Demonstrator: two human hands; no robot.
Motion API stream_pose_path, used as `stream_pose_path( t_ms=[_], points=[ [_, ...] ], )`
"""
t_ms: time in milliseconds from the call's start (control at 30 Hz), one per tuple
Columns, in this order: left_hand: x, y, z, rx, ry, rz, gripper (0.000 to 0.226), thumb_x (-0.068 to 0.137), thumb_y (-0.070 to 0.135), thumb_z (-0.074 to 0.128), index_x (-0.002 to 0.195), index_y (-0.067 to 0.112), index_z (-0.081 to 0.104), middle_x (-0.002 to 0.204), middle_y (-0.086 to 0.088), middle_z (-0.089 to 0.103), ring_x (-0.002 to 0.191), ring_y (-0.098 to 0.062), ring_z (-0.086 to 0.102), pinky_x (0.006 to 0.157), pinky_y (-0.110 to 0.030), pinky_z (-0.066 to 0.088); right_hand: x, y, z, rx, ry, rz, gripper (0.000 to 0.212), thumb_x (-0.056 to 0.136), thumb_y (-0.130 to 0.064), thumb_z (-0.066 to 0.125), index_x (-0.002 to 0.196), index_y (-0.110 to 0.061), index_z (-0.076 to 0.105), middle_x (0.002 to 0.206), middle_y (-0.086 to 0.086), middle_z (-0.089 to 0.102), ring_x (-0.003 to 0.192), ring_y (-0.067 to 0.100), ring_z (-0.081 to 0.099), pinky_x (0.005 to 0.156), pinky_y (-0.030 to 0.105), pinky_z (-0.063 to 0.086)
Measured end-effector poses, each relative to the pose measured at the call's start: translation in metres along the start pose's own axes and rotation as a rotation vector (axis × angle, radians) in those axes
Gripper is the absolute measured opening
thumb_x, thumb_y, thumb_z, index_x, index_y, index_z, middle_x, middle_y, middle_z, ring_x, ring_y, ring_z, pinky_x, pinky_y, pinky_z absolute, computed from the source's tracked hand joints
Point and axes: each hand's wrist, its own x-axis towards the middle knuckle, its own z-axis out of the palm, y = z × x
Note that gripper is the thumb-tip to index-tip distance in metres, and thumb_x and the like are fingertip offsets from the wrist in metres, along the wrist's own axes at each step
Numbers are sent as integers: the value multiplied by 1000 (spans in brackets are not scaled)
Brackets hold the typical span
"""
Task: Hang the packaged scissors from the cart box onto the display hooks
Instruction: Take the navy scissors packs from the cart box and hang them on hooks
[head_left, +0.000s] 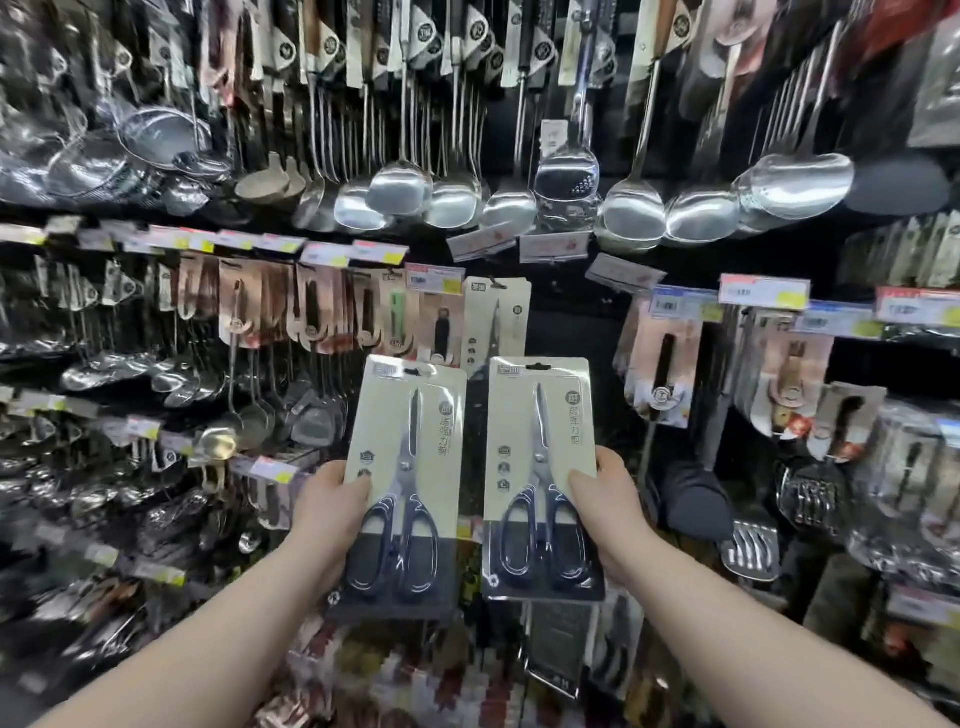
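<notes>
The dark display wall (571, 327) of hanging kitchen tools fills my view, with a row of shiny steel ladles (511, 210) at twelve o'clock. I judge I am at the hanging step. Both packs are raised in front of the wall, and neither is on a hook yet.

My left hand (332, 506) grips the left cream-and-black carded scissors pack (415, 452) at its eight o'clock edge. The thumb is curled over the front and the fingers are behind. My right hand (610, 514) grips the right cream-and-black carded scissors pack (543, 441) the same way at its four o'clock edge. The packs stand upright, just beside each other with a narrow gap between them.

Each card shows steel blades pointing to twelve o'clock and dark loop handles at six, under a clear blister that looks stiff and slippery.

A matching hung scissors card (498, 317) sits at twelve o'clock from the gap, so I take that as the target. Next I would lift one pack and line its small black hang slot (538, 367) up with that hook. The hook itself is too small for me to make out.
</notes>
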Motion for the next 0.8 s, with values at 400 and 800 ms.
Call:
stream_pose_path(
  t_ms=[400,800],
  points=[
    [128,26,55,-29,-29,71,20,76,15,52,86,12,70,85,-11,75,84,-35,70,82,-56,56,128,-50,43,77,6,-141,34,89,-4,41,120,-15,49,104,-2,56,82,9,51,58,16,37],
    [183,16,89,-60,-47,65,21,88,0,46,86,4,66,88,-21,74,86,-39,70,81,-53,55,201,-58,64,28,18,-166,34,91,-6,38,121,-19,47,90,-11,54,76,6,53,56,22,42]
  ],
)
